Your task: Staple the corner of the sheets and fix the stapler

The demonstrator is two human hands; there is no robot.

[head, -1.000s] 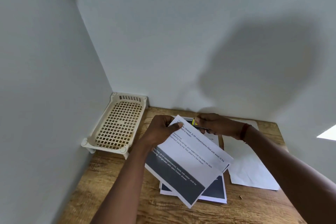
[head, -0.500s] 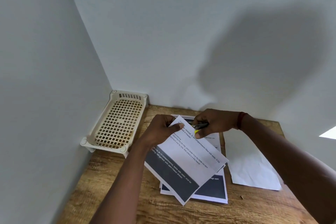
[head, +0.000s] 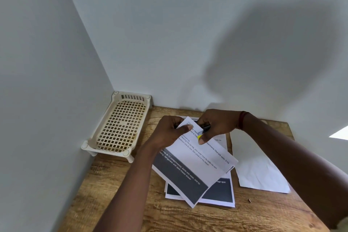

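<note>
Since before, my right hand (head: pixel 216 125) came closer, fingers pinching the highlighter (head: pixel 203 131); my left hand (head: pixel 170 131) grips the printed sheet (head: pixel 195 160).

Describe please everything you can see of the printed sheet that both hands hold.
The printed sheet is white paper with black text lines and a dark grey band bearing white text at its lower left. It is turned askew above other printed sheets on the wooden table. The left hand pinches its top corner; the right hand holds a yellow-tipped highlighter against it.
</note>
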